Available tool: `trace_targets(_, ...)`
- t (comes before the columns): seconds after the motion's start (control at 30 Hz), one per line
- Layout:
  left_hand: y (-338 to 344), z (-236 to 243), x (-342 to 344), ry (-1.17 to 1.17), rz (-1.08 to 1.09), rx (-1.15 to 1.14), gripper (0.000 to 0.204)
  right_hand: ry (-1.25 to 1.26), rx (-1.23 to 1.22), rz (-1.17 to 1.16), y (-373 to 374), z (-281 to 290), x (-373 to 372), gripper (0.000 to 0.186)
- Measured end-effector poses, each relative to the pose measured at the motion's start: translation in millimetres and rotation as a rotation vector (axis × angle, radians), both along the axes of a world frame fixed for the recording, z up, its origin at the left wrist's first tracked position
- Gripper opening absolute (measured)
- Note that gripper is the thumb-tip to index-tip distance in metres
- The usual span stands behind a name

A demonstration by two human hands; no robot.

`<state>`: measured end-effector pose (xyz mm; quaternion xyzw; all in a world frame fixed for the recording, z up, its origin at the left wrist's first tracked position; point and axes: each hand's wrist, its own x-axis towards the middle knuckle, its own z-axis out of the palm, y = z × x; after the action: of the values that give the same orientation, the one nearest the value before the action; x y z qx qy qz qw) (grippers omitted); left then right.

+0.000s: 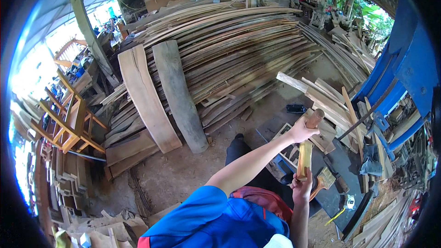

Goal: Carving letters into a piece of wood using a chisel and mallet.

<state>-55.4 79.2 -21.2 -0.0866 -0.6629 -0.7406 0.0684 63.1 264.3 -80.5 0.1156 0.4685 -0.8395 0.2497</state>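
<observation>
Both my hands are on one length of wood, pale yellow along its body, with a rounded brown upper end. My left hand is closed round its upper part, just below the rounded end. Lower down, my right hand grips the bottom end between thumb and fingers. The piece is held slanting over a dark work surface. Close to my right hand lies a curved wooden-handled tool, its exact kind unclear. A dark long-handled tool is beside it, and a tape measure with yellow tape pulled out.
A large blue machine with a narrow blade stands at the right. Loose boards lie before it. Long planks are stacked ahead, two wide slabs leaning on them. A wooden chair stands left.
</observation>
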Motion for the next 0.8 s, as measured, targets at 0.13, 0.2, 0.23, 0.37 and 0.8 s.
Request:
trace_targets(0.13, 2.9, 1.5, 5.8, 0.053, -0.032, 0.058, 0.017, -0.020, -0.033, -0.025, -5.9, -7.3, 7.4, 0.044)
trace_targets(0.2, -2.3, 0.6, 3.9, 0.046, -0.033, 0.078, 0.017, 0.002, -0.066, -0.026, -9.1, -21.5, 10.5, 0.045)
trace_targets(0.23, -6.0, -0.2, 2.4, 0.060, -0.061, 0.111, 0.017, -0.014, -0.068, -0.026, -11.9, -27.1, 7.6, 0.045)
trace_targets(0.37, 0.5, 6.5, 3.0, 0.037, -0.117, 0.169, 0.019, 0.025, -0.046, -0.242, -21.5, -29.1, 9.6, 0.046)
trace_targets(0.8, -12.3, 7.6, 6.6, -0.045, -0.023, 0.274, 0.017, 0.160, -0.017, -0.298, -19.3, -49.0, 6.7, 0.033)
